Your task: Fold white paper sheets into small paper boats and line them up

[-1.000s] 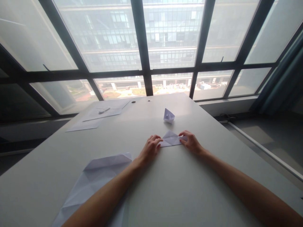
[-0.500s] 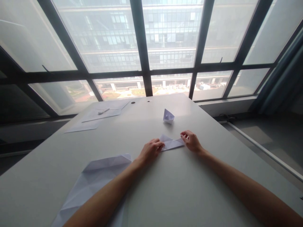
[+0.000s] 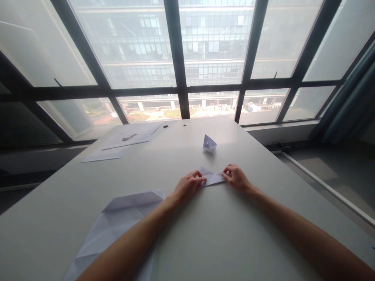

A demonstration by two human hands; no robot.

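A small folded piece of white paper (image 3: 211,178) lies flat on the grey table (image 3: 222,234) between my hands. My left hand (image 3: 187,185) has its fingers curled and presses down on the paper's left end. At the right end, my right hand (image 3: 236,178) pinches the paper's corner with bent fingers. A finished small paper boat (image 3: 209,143) stands a little farther back, apart from both hands.
A large creased white sheet (image 3: 117,226) lies near the front left, partly under my left forearm. Flat sheets with a pen (image 3: 129,137) rest at the far left corner. Big windows run behind the table; the floor drops off to the right.
The folded paper went from a taller triangle to a flatter, narrower shape. My hands have drawn closer together on it.
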